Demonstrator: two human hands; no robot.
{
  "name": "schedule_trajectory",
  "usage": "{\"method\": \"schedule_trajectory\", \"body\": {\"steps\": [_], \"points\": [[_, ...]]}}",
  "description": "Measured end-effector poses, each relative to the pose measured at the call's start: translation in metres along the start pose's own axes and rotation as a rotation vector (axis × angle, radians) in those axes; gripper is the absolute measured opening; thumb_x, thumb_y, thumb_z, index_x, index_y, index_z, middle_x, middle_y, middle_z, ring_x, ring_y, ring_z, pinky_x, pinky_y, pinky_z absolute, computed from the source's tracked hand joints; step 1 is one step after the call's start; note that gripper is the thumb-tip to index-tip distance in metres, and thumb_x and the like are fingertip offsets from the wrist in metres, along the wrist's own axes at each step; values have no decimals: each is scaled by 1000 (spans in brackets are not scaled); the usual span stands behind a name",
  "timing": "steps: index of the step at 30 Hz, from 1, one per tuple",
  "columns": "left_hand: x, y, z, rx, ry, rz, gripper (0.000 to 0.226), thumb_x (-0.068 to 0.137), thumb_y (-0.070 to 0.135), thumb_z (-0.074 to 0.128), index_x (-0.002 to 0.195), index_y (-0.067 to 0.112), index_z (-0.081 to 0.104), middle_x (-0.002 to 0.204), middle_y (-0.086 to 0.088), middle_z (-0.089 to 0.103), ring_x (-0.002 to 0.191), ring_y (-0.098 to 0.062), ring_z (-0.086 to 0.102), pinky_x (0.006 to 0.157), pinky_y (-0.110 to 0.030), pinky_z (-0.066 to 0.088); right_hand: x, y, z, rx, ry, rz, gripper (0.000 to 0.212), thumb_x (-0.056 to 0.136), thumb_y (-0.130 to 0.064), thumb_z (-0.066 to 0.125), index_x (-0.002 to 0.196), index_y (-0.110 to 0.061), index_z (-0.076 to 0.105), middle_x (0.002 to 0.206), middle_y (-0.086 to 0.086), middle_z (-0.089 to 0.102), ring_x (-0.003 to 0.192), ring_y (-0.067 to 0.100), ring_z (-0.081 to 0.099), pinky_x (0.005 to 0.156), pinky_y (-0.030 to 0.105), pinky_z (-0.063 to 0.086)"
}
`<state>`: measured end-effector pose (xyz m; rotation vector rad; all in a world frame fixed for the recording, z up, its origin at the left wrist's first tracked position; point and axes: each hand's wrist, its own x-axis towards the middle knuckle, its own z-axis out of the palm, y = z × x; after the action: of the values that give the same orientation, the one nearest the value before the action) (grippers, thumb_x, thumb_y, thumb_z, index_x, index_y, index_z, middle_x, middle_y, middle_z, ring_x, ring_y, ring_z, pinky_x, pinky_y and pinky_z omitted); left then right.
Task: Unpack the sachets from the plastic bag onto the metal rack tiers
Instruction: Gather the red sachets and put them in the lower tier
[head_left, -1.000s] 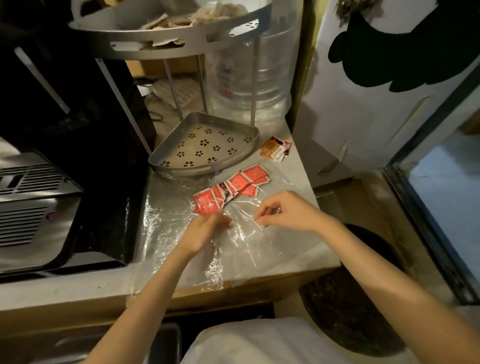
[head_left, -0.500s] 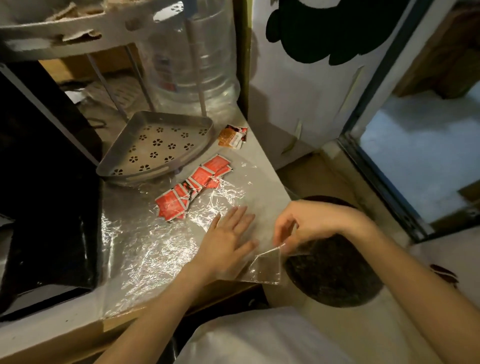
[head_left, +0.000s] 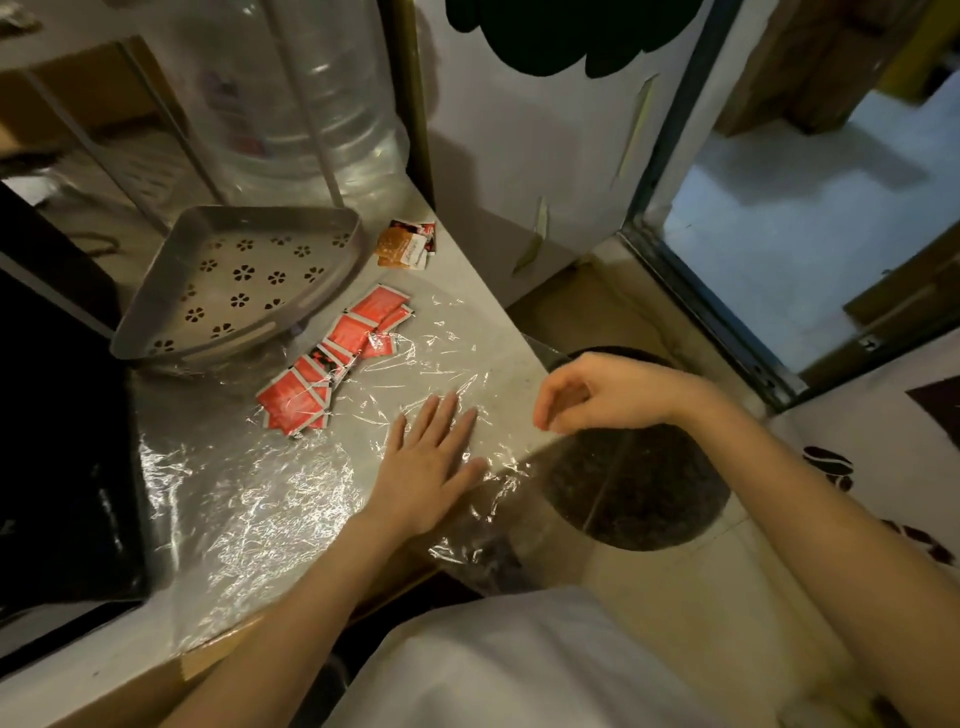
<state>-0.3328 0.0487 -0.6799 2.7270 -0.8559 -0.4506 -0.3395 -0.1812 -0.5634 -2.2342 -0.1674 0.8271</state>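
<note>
Several red sachets (head_left: 332, 364) lie in a fanned row on the counter, at the far end of the clear plastic bag (head_left: 291, 493), which is spread flat and crinkled. My left hand (head_left: 431, 462) presses flat on the bag with straight fingers. My right hand (head_left: 587, 395) hovers past the counter's right edge with curled fingers; whether it pinches the clear film is unclear. The metal rack's lower tier (head_left: 156, 332), with flower-shaped holes, holds nothing and sits just behind the sachets. An orange sachet (head_left: 408, 244) lies to its right.
A big clear water bottle (head_left: 311, 104) stands behind the rack. A black appliance (head_left: 52, 441) borders the counter on the left. On the floor to the right lies a round dark object (head_left: 639, 483). The bag's near corner hangs over the counter edge (head_left: 483, 540).
The view swung right and down. My left hand went from working at the bag to lying flat on it. My right hand pulled the bag's corner right, then rose; the corner now droops.
</note>
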Motion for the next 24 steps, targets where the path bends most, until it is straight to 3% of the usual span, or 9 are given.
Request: {"method": "schedule_trajectory", "body": {"steps": [4,8,11,13,17,21,24], "points": [[2,-2,-17,-203,94,3,69,84,61,16,144,28,21,154,9,8,144,-14,11,118,-39,9,27,-5,-1,61,126,-39,18,86,-12,60,102,-18,67,106,0,69,102,8,62,88,22,49],[0,-13,-47,-397,278,-76,69,82,59,25,138,21,38,149,-3,34,136,-17,32,111,-27,21,62,-12,-3,158,220,-82,17,85,-14,61,101,-19,66,105,4,69,101,12,62,92,29,47],[-2,-33,-61,-316,407,-206,63,85,55,32,138,21,38,147,-7,37,135,-23,34,111,-38,26,89,-19,-6,169,282,-132,19,85,-12,61,102,-21,63,104,1,67,103,14,61,89,26,46],[-3,-49,-65,-191,463,-385,60,87,47,44,139,19,35,149,-12,32,136,-30,30,110,-46,26,108,-24,-7,167,335,-146,25,84,-11,62,108,-18,61,109,0,63,110,16,58,88,23,42],[-6,-75,-65,-185,413,-706,68,84,42,56,140,14,29,149,-20,23,138,-36,18,112,-52,22,145,-33,-6,40,396,-124,49,84,-12,62,130,-12,46,135,8,49,126,20,42,93,20,32],[-9,-85,-65,-262,480,-798,60,84,37,57,132,5,38,138,-21,37,128,-35,30,107,-46,26,176,-35,-4,-35,391,-13,68,80,-27,67,138,-13,35,138,15,42,130,31,35,104,41,36],[-9,-85,-67,-274,512,-856,55,84,34,57,128,4,43,132,-18,44,122,-33,36,105,-44,30,192,-37,-3,-31,398,73,80,74,-38,69,139,-12,32,140,14,42,130,33,37,104,46,37]]}}
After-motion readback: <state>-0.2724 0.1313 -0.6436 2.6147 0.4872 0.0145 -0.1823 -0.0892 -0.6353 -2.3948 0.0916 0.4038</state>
